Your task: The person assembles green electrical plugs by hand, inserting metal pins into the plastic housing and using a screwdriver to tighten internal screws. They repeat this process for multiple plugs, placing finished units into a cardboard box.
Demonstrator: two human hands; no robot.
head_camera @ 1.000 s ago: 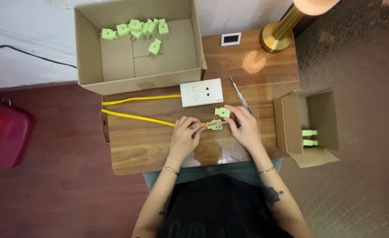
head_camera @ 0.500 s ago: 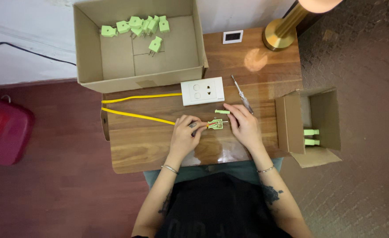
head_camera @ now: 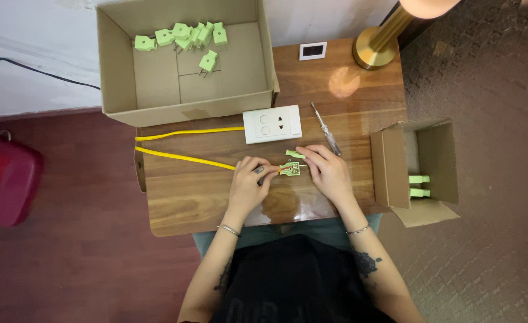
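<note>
My left hand (head_camera: 249,182) pinches the end of a yellow cable (head_camera: 180,157) at mid-table, where its stripped wires meet an opened green plug half (head_camera: 291,169). My right hand (head_camera: 326,170) holds that plug half from the right. The other green plug cover (head_camera: 295,154) lies just above it, beside my right fingertips. The cable runs left across the wooden table (head_camera: 186,197) and loops back to a white wall socket plate (head_camera: 272,124).
A large cardboard box (head_camera: 114,72) at the back holds several green plugs (head_camera: 183,34). A small cardboard box (head_camera: 389,173) at the right holds two green plugs (head_camera: 418,185). A screwdriver (head_camera: 325,127), a brass lamp base (head_camera: 376,46) and a small white frame (head_camera: 312,51) are also here.
The loose green cover has shifted slightly, now lying flat above the plug half. Both hands stay at the cable end with only small finger movements.
</note>
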